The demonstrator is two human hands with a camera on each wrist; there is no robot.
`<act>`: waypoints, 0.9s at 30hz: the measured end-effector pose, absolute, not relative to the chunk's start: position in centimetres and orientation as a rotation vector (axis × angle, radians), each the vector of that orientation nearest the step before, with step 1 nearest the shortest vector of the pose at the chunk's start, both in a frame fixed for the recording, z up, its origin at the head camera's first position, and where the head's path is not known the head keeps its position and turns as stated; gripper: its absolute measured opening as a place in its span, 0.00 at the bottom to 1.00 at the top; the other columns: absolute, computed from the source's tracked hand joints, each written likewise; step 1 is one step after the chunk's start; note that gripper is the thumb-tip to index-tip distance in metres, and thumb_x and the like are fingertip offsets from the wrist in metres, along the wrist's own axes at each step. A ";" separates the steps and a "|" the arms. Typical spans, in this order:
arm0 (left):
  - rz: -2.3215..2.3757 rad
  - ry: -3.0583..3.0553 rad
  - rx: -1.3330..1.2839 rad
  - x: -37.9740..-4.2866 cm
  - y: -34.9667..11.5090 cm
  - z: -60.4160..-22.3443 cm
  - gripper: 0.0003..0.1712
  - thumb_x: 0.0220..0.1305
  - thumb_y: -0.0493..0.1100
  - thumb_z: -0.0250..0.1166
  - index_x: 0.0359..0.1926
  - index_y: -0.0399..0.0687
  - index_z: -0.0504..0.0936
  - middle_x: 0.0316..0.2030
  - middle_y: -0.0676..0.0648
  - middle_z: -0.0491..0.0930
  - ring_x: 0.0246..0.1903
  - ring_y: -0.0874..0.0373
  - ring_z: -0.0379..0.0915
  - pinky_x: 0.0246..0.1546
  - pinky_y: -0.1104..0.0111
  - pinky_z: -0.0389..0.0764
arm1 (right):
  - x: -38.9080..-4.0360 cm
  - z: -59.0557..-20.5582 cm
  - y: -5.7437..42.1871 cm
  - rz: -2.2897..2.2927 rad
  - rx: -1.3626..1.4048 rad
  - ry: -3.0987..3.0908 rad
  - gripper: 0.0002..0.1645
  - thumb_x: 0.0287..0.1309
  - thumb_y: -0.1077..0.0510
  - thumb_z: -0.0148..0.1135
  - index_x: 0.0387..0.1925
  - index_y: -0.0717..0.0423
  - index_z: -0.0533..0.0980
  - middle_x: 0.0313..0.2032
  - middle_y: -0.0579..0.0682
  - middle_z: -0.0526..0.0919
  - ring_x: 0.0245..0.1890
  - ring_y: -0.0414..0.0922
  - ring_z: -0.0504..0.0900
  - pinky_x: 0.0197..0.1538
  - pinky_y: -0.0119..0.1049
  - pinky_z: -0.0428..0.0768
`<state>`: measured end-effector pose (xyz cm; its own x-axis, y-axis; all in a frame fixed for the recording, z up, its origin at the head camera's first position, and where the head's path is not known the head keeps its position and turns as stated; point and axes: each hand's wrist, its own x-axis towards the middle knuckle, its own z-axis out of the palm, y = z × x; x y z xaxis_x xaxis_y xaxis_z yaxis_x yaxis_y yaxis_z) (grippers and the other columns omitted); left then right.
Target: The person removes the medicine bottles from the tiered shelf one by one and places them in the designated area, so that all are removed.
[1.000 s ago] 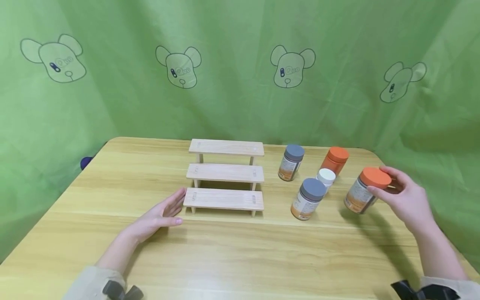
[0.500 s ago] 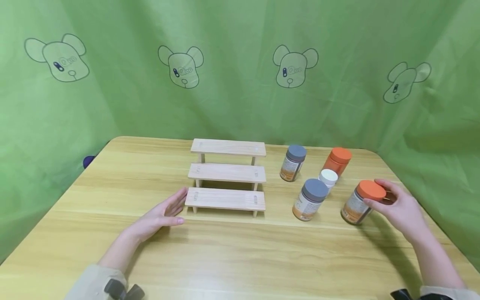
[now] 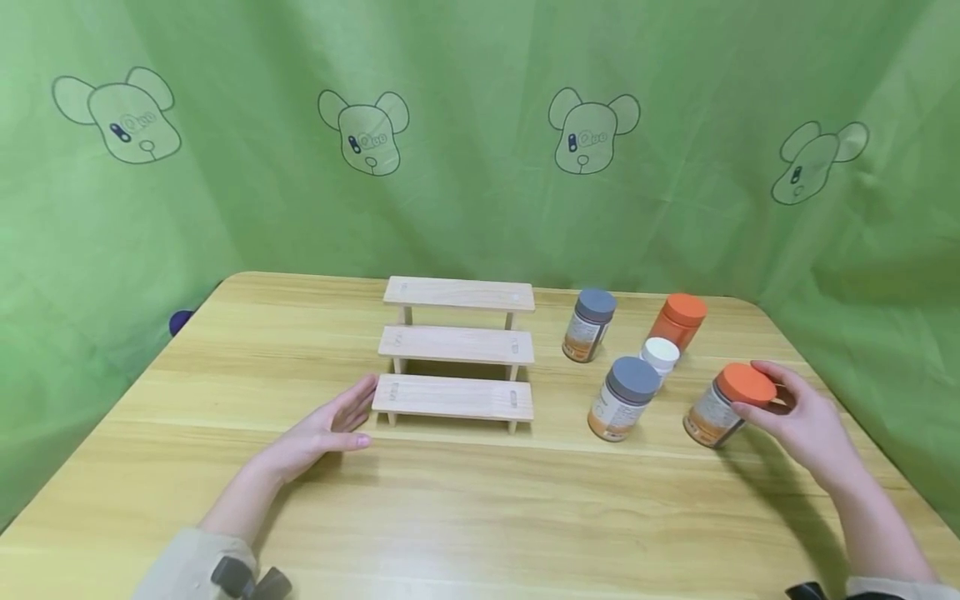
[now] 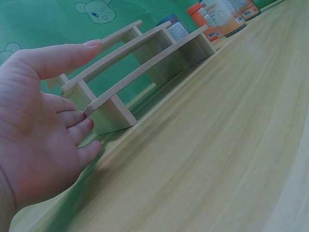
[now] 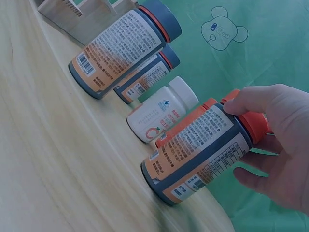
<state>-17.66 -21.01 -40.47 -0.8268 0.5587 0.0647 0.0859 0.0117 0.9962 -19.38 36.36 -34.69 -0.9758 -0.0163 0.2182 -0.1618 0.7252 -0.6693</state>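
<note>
My right hand [image 3: 806,425] grips an orange-lidded supplement bottle [image 5: 198,154] round its cap, thumb on the near side. In the head view that bottle stands upright at the right of the table. My left hand [image 3: 318,433] lies beside a three-tier wooden display stand [image 3: 453,396], its fingers extended and the fingertips at the left end of the lowest step. In the left wrist view the fingertips [image 4: 84,116] meet that step's end, with the thumb held apart above.
Left of the held bottle stand two grey-lidded bottles [image 3: 622,400], a small white bottle [image 5: 157,113] and an orange bottle [image 3: 678,321]. A green curtain [image 3: 480,208] hangs behind the wooden table [image 3: 480,517].
My right hand has lowered the orange-lidded bottle and brought it slightly nearer, down onto the table. The left hand has kept its place by the stand.
</note>
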 end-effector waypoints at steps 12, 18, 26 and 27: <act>1.879 1.939 0.677 -17.6 -21.2 -40.4 0.52 0.59 0.37 0.60 0.69 0.30 0.31 0.70 0.34 0.30 0.69 0.40 0.27 0.66 0.66 0.40 | -19.2 -34.7 36.7 1.106 0.165 -2.737 0.44 0.55 0.55 0.64 0.66 0.69 0.55 0.46 0.26 0.64 0.36 0.16 0.67 0.35 0.13 0.71; 1.870 1.942 0.675 -17.6 -21.3 -40.4 0.52 0.59 0.36 0.60 0.69 0.31 0.31 0.70 0.34 0.30 0.69 0.40 0.27 0.66 0.62 0.38 | -19.1 -34.8 37.3 1.096 0.158 -2.759 0.44 0.56 0.53 0.64 0.68 0.63 0.55 0.48 0.29 0.65 0.36 0.16 0.68 0.35 0.14 0.71; 1.847 1.973 0.668 -17.5 -21.5 -40.1 0.51 0.60 0.36 0.59 0.69 0.32 0.32 0.70 0.34 0.31 0.68 0.38 0.29 0.66 0.55 0.36 | -19.0 -35.0 37.4 1.138 0.168 -2.739 0.44 0.56 0.54 0.64 0.69 0.62 0.54 0.48 0.28 0.66 0.37 0.16 0.70 0.36 0.13 0.72; 1.843 1.979 0.666 -17.5 -21.6 -40.0 0.50 0.60 0.36 0.59 0.70 0.32 0.32 0.70 0.34 0.31 0.68 0.38 0.29 0.66 0.54 0.36 | -19.0 -35.0 37.4 1.141 0.171 -2.737 0.44 0.56 0.55 0.64 0.69 0.62 0.53 0.48 0.28 0.66 0.37 0.16 0.70 0.36 0.13 0.72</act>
